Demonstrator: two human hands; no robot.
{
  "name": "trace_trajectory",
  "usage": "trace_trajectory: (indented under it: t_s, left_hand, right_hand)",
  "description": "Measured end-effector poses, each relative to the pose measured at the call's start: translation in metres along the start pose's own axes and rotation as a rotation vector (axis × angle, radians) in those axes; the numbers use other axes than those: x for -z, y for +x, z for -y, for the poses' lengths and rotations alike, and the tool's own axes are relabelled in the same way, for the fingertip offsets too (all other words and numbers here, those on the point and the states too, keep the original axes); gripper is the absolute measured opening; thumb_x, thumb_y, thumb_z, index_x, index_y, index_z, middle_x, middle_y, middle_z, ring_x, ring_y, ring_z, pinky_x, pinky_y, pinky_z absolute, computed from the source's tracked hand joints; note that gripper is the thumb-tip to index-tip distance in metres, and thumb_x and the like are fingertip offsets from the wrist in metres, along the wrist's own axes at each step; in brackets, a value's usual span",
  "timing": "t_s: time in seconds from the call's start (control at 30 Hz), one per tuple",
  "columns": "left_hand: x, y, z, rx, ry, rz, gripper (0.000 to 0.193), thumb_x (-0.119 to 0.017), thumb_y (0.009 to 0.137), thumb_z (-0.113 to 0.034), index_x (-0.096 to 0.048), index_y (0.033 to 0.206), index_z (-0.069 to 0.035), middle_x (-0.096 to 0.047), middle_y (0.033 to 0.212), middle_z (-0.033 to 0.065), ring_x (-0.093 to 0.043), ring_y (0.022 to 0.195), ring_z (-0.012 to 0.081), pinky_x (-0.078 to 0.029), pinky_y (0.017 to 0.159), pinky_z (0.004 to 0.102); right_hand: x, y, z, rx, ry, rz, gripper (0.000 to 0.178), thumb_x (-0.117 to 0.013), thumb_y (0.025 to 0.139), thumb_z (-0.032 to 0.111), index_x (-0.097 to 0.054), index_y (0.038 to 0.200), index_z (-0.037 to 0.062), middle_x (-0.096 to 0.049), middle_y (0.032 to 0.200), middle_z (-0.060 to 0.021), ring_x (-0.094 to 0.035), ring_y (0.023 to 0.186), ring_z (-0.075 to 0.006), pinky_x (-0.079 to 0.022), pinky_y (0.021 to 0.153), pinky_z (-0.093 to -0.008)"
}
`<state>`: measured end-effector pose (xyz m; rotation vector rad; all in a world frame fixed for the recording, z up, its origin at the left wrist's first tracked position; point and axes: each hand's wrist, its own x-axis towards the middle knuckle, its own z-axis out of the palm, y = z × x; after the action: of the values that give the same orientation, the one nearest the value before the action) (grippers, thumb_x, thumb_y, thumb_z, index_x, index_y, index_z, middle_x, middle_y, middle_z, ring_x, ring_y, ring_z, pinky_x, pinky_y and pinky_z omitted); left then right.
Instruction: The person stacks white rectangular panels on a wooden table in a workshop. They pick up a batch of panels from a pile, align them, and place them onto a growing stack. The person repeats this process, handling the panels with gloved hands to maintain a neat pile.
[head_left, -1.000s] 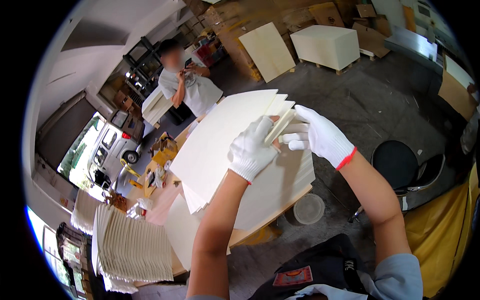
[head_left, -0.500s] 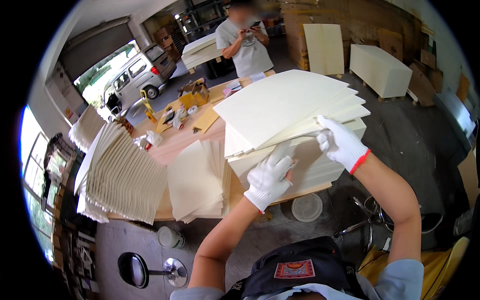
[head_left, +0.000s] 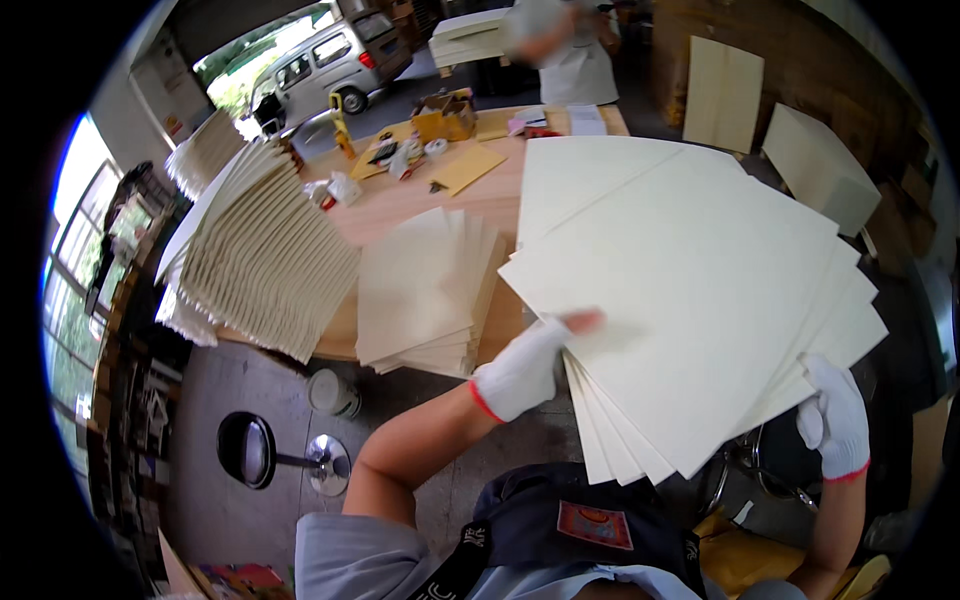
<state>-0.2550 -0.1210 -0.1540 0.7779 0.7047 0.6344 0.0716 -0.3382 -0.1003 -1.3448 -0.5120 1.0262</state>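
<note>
Several large cream-white sheets (head_left: pixel 690 280), fanned out unevenly, are held in front of me on the right. My left hand (head_left: pixel 522 372), in a white knit glove with a bare thumb tip, grips their left edge. Its thumb lies on top, and the sheets hide the other fingers. At the lower right edge of the fan, my gloved right hand (head_left: pixel 837 418) is closed on the sheets. Beneath the far left part of the fan, another white sheet (head_left: pixel 570 175) shows. The sheets cover most of what lies under them.
Left of the fan, smaller cream sheets (head_left: pixel 415 290) lie on the wooden table (head_left: pixel 480 200), beside a tall wavy stack (head_left: pixel 270 245). An open cardboard box (head_left: pixel 445 118) and small tools sit farther back. A person (head_left: pixel 575 60) stands beyond. A stool (head_left: pixel 247 450) and white bucket (head_left: pixel 333 393) are below.
The sheets have come off the stack toward me and fanned wider. My right hand has moved down and right with their edge. My left hand now has its thumb on top. The view has shifted.
</note>
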Motion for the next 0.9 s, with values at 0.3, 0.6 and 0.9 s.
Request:
trace_trajectory:
  t_s: [0.3,0.6,0.9]
  left_hand:
    - [0.089,-0.054,0.009,-0.316,0.018,-0.123,0.044,-0.072,0.098,-0.014,-0.058,0.135,0.005,-0.07,0.122,0.0123,-0.07,0.107,0.0247,-0.058,0.092,0.0378]
    - [0.222,-0.062,-0.01,-0.838,-0.304,-0.217,0.035,-0.063,0.103,-0.012,-0.058,0.136,-0.002,-0.067,0.125,0.0122,-0.069,0.111,0.0252,-0.059,0.096,0.0396]
    - [0.375,0.056,0.044,-0.562,-0.526,-0.742,0.025,-0.065,0.099,-0.003,-0.061,0.124,-0.002,-0.067,0.123,0.0107,-0.066,0.116,0.0259,-0.058,0.102,0.0453]
  right_hand:
    - [-0.1,0.041,-0.012,0.238,-0.008,0.2,0.03,-0.06,0.104,0.02,-0.066,0.118,-0.0064,-0.072,0.107,-0.0146,-0.069,0.076,-0.018,-0.056,0.058,-0.0308]
    - [-0.339,0.052,-0.143,0.291,-0.098,0.72,0.056,-0.066,0.102,0.033,-0.054,0.143,-0.0034,-0.069,0.114,-0.009,-0.064,0.097,-0.0163,-0.052,0.088,-0.0343]
    - [-0.428,0.183,-0.314,-0.277,-0.078,0.442,0.04,-0.081,0.091,0.04,-0.062,0.095,0.005,-0.06,0.08,-0.0046,-0.057,0.068,-0.017,-0.049,0.062,-0.0357]
